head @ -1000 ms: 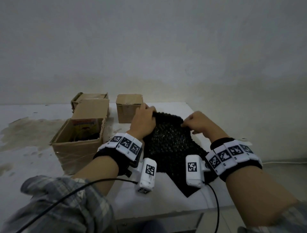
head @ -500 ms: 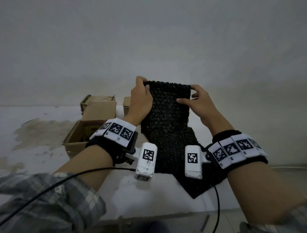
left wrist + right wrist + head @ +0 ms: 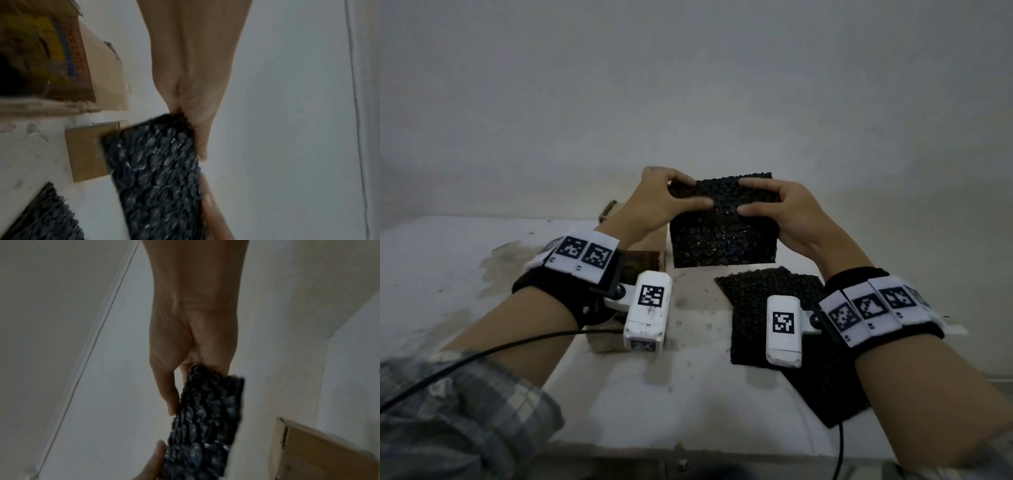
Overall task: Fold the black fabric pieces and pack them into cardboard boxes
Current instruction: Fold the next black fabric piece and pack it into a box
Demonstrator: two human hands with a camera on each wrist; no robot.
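A bumpy black fabric piece hangs in the air above the table, folded to a small rectangle. My left hand pinches its upper left corner, thumb in front. My right hand pinches its upper right edge. The same piece shows in the left wrist view and the right wrist view, held between thumb and fingers. More black fabric lies flat on the white table under my right wrist. An open cardboard box sits behind my left wrist, mostly hidden.
A small closed cardboard box stands on the table behind the held fabric. Another box edge peeks out at the back left. The table's left part is stained. A black cable runs along my left forearm. A plain wall rises behind.
The fabric has left the table and been lifted up. Both hands now pinch its top, and it hangs shorter than before. Another black piece stays on the table.
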